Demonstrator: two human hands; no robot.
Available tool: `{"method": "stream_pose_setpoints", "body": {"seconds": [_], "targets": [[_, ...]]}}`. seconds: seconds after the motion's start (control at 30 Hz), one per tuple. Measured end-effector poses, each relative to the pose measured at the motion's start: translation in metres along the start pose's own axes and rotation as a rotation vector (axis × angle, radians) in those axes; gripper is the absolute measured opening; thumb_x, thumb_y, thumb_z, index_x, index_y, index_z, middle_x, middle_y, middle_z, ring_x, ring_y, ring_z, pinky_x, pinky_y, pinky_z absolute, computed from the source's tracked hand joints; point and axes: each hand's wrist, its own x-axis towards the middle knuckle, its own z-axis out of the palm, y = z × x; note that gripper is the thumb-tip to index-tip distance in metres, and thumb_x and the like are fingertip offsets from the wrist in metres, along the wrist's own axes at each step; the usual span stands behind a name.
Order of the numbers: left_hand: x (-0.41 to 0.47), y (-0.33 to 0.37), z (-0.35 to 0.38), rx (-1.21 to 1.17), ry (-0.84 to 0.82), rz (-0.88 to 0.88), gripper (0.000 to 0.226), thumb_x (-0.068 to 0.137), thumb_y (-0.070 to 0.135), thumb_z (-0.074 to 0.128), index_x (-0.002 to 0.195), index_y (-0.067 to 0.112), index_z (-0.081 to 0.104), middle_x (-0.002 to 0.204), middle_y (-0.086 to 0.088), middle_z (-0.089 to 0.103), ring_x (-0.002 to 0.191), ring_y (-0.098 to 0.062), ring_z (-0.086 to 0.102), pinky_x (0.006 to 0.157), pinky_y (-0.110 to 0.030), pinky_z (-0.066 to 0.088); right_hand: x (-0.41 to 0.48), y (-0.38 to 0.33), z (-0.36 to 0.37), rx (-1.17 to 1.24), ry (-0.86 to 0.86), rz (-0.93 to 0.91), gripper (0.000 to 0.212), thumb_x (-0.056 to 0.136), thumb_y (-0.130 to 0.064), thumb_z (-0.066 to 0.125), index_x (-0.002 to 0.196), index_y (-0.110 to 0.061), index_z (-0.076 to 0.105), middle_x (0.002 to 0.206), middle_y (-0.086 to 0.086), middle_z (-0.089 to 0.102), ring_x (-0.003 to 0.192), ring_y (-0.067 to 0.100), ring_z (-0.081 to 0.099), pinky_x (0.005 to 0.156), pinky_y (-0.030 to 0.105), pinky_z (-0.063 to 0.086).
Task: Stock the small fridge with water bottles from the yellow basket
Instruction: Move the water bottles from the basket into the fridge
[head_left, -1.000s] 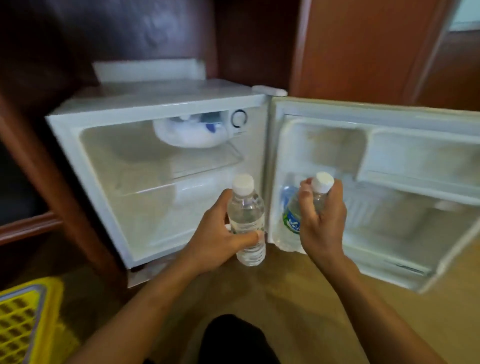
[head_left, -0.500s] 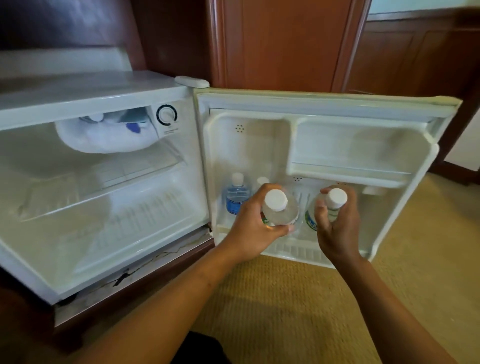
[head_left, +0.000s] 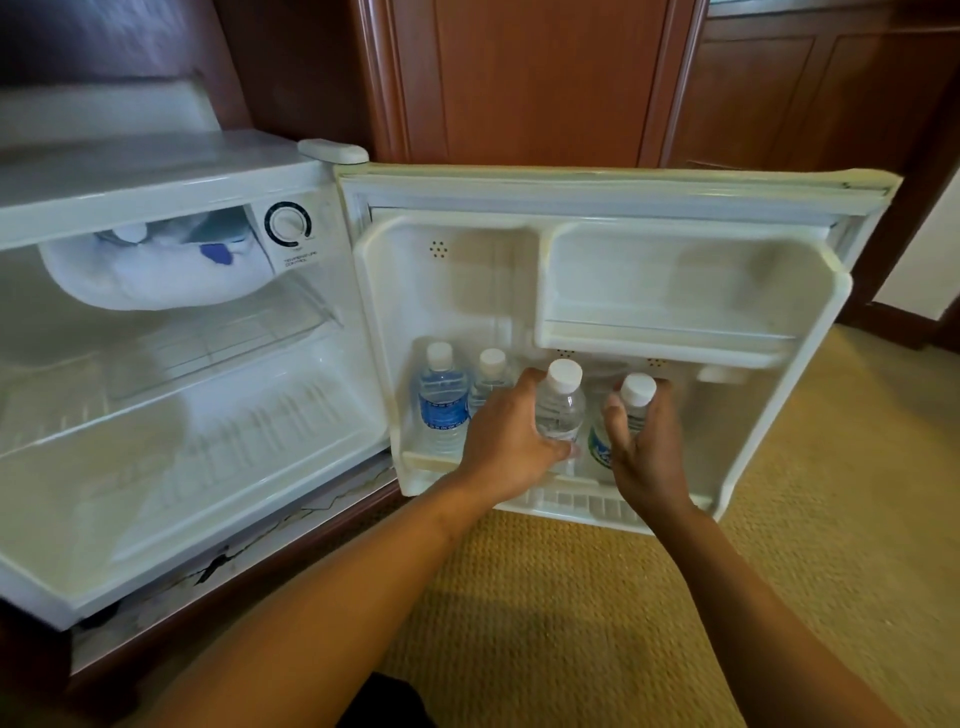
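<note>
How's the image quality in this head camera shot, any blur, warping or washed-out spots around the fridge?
Head view: wide-angle warp bows the fridge door along its top edge; the white fridge interior looks washed out; the left hand, right hand and their bottles are fairly sharp, the forearms lower down softer; a soft shadow lies on the carpet.

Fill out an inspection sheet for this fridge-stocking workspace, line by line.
Surface: tan woven carpet in front of the small white fridge, door open.
Job's things: two white-capped plastic water bottles stand in the lower door shelf, a blue-labelled bottle and a plain bottle; yellow basket not in view.
Clutter: thick white frost on the freezer box.
Hands: left hand grips a clear bottle; right hand grips a green-and-blue-labelled bottle, both at that shelf.
Cables: nothing seen.
Surroundings: reddish-brown wood panelling.
</note>
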Motion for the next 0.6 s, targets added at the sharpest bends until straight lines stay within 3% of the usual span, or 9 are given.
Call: {"method": "stream_pose_setpoints", "body": {"seconds": [0.17,0.4,0.6], "targets": [[0.006,0.004,0.005,0.122,0.008,-0.017,0.078,0.061,0.038,0.093,0.125,0.021,0.051,0.115,0.002,0.069,0.101,-0.019,0.067,0.085,-0.036,0.057,0.0,0.007,0.007,0.022,-0.009,0.041,0.013,0.101,-0.03,0.05,0.108,-0.023,0.042,0.095,-0.006,0.051,0.085,-0.002,0.052,0.071,0.016,0.039],[0.007,0.003,0.006,0.136,-0.013,-0.035,0.091,0.062,0.036,0.093,0.134,0.022,0.039,0.125,-0.002,0.065,0.112,-0.025,0.065,0.091,-0.04,0.056,0.004,0.008,0.012,-0.001,-0.049,0.065,0.018,0.101,-0.038,0.049,0.112,-0.026,0.043,0.106,0.005,0.054,0.094,0.019,0.055,0.081,0.037,0.05],[0.01,0.009,-0.015,0.136,0.017,0.067,0.106,0.064,0.043,0.09,0.148,0.03,0.025,0.134,0.002,0.059,0.116,-0.022,0.061,0.091,-0.04,0.055,-0.001,0.009,0.004,-0.082,-0.095,0.062,0.033,0.098,-0.046,0.051,0.124,-0.026,0.049,0.119,-0.004,0.05,0.111,0.015,0.049,0.095,0.041,0.047]]}}
